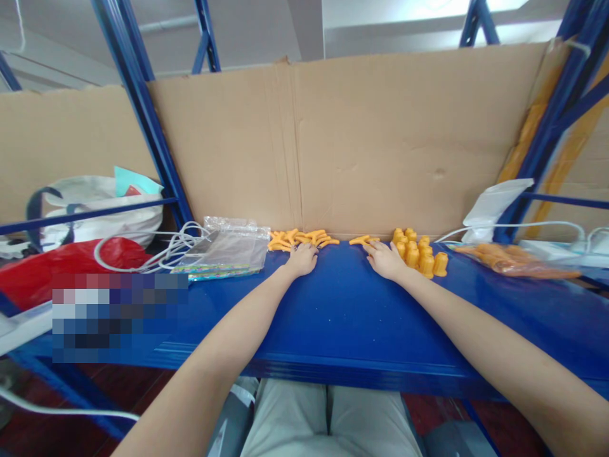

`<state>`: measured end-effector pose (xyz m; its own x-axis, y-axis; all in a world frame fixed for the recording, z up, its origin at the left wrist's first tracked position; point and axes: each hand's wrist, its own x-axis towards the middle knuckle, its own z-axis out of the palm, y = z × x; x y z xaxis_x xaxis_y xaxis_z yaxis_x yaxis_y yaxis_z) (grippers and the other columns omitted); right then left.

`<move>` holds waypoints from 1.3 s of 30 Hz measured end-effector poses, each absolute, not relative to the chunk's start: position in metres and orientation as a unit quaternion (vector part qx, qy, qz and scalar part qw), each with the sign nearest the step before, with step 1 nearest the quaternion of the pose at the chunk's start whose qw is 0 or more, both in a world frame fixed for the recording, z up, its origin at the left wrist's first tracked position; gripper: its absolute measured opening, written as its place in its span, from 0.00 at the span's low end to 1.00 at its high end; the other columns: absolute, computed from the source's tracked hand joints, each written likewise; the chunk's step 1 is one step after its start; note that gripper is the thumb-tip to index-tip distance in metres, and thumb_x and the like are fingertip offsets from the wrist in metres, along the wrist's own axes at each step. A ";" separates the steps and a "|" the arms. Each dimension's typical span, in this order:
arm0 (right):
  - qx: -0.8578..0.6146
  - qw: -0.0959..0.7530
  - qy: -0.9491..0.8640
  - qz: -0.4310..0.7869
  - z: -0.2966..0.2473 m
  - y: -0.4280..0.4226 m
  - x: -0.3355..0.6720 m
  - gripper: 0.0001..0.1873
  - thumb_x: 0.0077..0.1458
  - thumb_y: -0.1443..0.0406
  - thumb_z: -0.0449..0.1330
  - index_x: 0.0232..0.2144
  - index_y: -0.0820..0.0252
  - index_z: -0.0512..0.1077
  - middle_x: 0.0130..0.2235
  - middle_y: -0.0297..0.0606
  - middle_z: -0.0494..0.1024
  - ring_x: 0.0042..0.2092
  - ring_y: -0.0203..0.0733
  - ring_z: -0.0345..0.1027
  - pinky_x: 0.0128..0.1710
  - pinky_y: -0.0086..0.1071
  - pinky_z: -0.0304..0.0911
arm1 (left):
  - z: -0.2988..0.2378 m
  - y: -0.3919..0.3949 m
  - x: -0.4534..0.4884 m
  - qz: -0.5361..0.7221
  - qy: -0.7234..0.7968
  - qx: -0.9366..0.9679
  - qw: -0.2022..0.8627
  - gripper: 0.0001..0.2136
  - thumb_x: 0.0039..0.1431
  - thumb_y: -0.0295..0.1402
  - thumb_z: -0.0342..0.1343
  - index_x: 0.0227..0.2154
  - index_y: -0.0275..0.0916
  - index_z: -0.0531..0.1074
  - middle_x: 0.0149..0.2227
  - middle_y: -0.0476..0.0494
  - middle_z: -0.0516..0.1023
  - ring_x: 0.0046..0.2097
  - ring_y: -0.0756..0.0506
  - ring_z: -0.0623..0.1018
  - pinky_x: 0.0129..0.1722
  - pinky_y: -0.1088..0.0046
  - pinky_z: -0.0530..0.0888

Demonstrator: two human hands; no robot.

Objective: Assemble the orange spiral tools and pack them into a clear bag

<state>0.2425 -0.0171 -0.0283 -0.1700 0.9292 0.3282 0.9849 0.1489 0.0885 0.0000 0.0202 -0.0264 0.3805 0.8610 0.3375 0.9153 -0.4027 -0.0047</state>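
Observation:
My left hand (303, 259) rests at the back of the blue shelf, fingers stretched forward and a little apart. Its fingertips touch or lie just in front of a pile of orange branched plastic pieces (285, 239). My right hand (386, 260) lies palm down farther right, its fingers spread against a separate orange branched piece (362, 240). Close beside that hand, on its right, stand several yellow-orange cup-shaped plastic pieces (413, 255) in a tight group. Neither hand visibly grips anything, though the undersides of the fingers are hidden.
A cardboard sheet (361, 146) walls off the back of the blue shelf (333, 317). Clear plastic bags (231, 251) and a white cable (159, 254) lie left. To the right are a bag of orange pieces (511, 259) and a white pouch (495, 206). Blue posts (157, 127) flank the space.

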 end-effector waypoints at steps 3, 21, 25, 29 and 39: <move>-0.637 0.095 -0.753 -0.138 -0.027 -0.018 0.242 0.26 0.61 0.67 0.45 0.60 0.62 0.61 0.63 0.51 0.60 0.64 0.52 0.52 0.60 0.57 0.47 | -0.020 0.019 -0.002 -0.185 -0.540 -0.813 0.114 0.14 0.60 0.26 0.46 0.45 0.39 0.73 0.50 0.37 0.74 0.55 0.39 0.69 0.56 0.55 0.63; -0.630 0.101 -0.757 -0.142 -0.030 -0.014 0.244 0.24 0.61 0.67 0.45 0.59 0.59 0.64 0.63 0.49 0.62 0.63 0.50 0.53 0.60 0.57 0.47 | 0.009 0.010 -0.010 -0.331 -0.588 -0.726 0.127 0.12 0.66 0.28 0.41 0.44 0.36 0.69 0.43 0.38 0.79 0.49 0.42 0.76 0.49 0.66 0.66; -0.626 0.108 -0.760 -0.138 -0.031 -0.014 0.245 0.25 0.61 0.67 0.45 0.59 0.59 0.64 0.62 0.50 0.62 0.63 0.51 0.53 0.60 0.58 0.46 | 0.015 0.005 -0.007 -0.365 -0.555 -0.733 0.150 0.10 0.66 0.30 0.42 0.41 0.38 0.68 0.42 0.41 0.79 0.47 0.42 0.76 0.48 0.66 0.65; -0.631 0.105 -0.757 -0.138 -0.031 -0.014 0.245 0.25 0.61 0.67 0.45 0.59 0.58 0.63 0.62 0.49 0.62 0.63 0.51 0.54 0.60 0.58 0.46 | 0.014 -0.001 0.002 -0.375 -0.495 -0.771 0.144 0.08 0.65 0.31 0.44 0.37 0.38 0.68 0.36 0.43 0.78 0.41 0.44 0.77 0.43 0.69 0.67; -0.631 0.107 -0.757 -0.131 -0.029 -0.016 0.244 0.25 0.61 0.67 0.45 0.59 0.60 0.63 0.62 0.50 0.62 0.63 0.52 0.54 0.60 0.58 0.47 | -0.004 0.012 0.012 -0.353 -0.457 -0.817 0.021 0.13 0.63 0.39 0.49 0.26 0.38 0.67 0.22 0.48 0.71 0.27 0.47 0.73 0.27 0.74 0.64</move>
